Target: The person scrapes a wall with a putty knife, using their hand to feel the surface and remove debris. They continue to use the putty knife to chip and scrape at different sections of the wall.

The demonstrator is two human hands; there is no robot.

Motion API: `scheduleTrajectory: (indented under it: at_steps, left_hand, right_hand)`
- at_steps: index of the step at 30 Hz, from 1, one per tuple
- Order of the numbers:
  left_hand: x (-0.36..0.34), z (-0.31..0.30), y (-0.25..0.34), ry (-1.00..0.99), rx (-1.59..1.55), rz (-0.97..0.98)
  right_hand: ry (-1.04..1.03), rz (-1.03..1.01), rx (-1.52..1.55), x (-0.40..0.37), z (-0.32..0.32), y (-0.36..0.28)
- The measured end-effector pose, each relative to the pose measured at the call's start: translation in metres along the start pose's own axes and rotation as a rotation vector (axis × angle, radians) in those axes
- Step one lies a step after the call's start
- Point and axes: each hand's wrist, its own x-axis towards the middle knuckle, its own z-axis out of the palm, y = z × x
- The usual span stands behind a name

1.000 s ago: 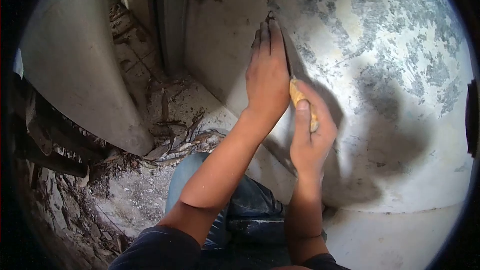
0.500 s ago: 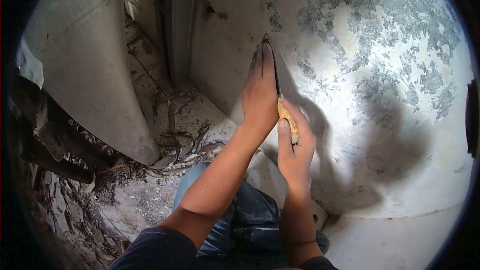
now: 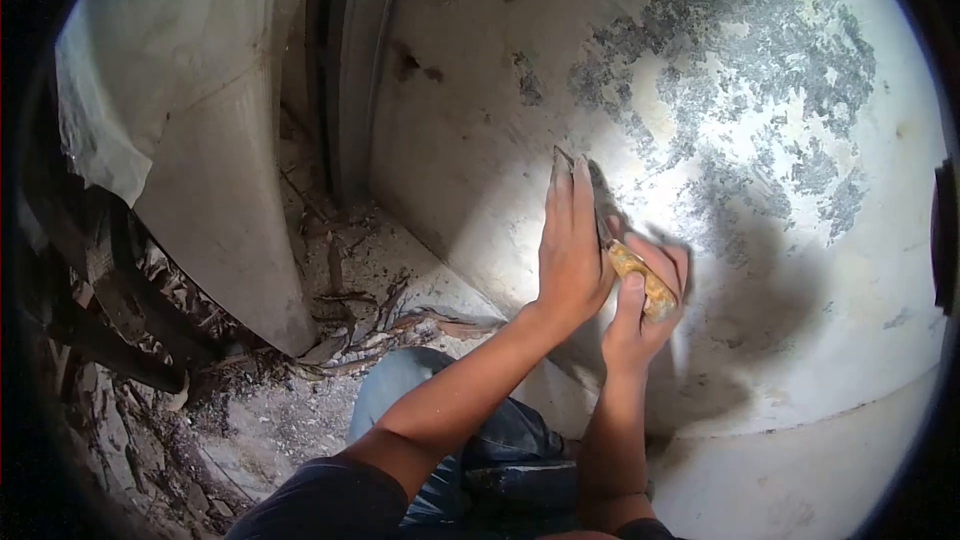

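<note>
My right hand (image 3: 648, 325) is wrapped round the worn yellow handle (image 3: 643, 282) of a scraping tool, with the thumb along it. The thin dark blade runs up and left from the handle, mostly hidden behind my left hand (image 3: 572, 265). My left hand's fingers are stretched out together and lie along the blade against the pale wall (image 3: 480, 190). Just past the fingertips, the dark tip of the tool (image 3: 563, 154) touches the wall. Grey, patchy areas (image 3: 740, 50) show on the wall up and to the right of both hands.
A pale curved panel (image 3: 215, 200) leans at the left, beside dark bars (image 3: 135, 290). Debris and dry strips (image 3: 345, 320) cover the floor near my bent, jean-clad knee (image 3: 395, 380). A grey upright frame (image 3: 362, 70) stands at the wall's left edge.
Both hands and the tool have moved right and down along the wall. The handle now tilts further to the right. The camera view has shifted a little.
</note>
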Motion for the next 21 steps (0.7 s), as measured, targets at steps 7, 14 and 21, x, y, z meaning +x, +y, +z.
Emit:
scheduleTrajectory:
  at_steps: [7, 14, 21]
  left_hand:
    - [-0.007, 0.001, -0.007, 0.038, -0.143, -0.032]
    - [0.008, 0.001, -0.027, -0.044, -0.134, 0.070]
    - [0.017, -0.015, 0.007, 0.063, -0.205, 0.084]
  right_hand:
    - [-0.205, -0.220, 0.496, 0.031, 0.030, 0.006]
    - [-0.232, -0.383, 0.592, 0.067, 0.051, -0.019]
    - [0.038, -0.375, 0.425, 0.073, 0.054, -0.047]
